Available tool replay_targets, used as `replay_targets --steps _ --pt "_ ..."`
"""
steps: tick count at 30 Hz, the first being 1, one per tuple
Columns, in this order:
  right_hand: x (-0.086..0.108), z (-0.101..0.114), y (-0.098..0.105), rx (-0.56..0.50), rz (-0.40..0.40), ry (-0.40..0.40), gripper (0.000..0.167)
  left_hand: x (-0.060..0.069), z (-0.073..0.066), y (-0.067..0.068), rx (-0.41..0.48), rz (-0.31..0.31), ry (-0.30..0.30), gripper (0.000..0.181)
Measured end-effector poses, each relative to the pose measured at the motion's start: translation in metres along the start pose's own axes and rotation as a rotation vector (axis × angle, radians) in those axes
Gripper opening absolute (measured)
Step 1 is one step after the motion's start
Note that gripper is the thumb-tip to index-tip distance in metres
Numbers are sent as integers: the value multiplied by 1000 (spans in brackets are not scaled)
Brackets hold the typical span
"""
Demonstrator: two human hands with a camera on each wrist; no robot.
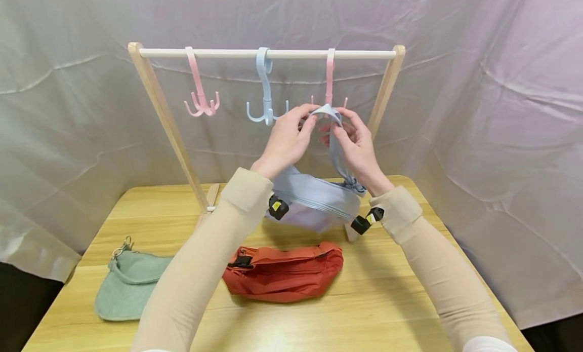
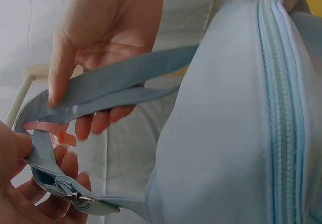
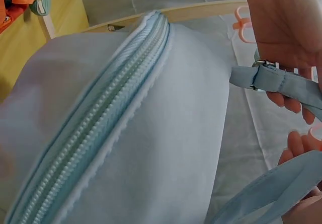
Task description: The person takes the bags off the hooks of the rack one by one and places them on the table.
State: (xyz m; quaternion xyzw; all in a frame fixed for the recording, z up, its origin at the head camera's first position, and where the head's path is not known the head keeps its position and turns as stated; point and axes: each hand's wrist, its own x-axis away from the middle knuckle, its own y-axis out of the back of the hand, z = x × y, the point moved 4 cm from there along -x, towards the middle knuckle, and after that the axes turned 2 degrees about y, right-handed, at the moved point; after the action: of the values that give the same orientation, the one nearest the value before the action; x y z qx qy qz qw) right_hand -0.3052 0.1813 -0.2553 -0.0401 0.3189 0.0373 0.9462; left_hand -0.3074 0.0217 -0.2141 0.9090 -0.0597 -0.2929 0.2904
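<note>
A light blue bag [image 1: 319, 197] hangs in the air from its strap [image 1: 336, 148], a zipper along its side. The left hand [image 1: 290, 137] pinches the strap's top from the left; the right hand [image 1: 356, 142] pinches it from the right. Between them the strap's top lies just in front of the right pink hook [image 1: 329, 78]; whether it rests on a prong cannot be told. In the left wrist view the strap [image 2: 115, 85] runs between both hands, a metal buckle [image 2: 78, 199] near its lower end. The right wrist view shows the bag's zipper [image 3: 100, 113] close up.
A white rod [image 1: 227, 53] on wooden legs also carries a left pink hook [image 1: 200, 96] and a blue hook [image 1: 265, 88]. On the wooden table [image 1: 387, 301] lie a red bag [image 1: 284, 276] and a green bag [image 1: 127, 286]. Grey cloth [image 1: 514, 139] surrounds the table's back and sides.
</note>
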Motion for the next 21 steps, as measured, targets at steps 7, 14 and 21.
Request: replay_targets --steps 7,14,21 --pt "-1 0 -3 -20 -6 -14 27 -2 0 4 -70 -5 -27 28" --pt "-2 2 0 -37 -4 -33 22 -5 -4 6 -105 17 -23 25" --pt "-4 4 3 -48 -52 -70 25 -9 -7 3 -82 24 -4 26"
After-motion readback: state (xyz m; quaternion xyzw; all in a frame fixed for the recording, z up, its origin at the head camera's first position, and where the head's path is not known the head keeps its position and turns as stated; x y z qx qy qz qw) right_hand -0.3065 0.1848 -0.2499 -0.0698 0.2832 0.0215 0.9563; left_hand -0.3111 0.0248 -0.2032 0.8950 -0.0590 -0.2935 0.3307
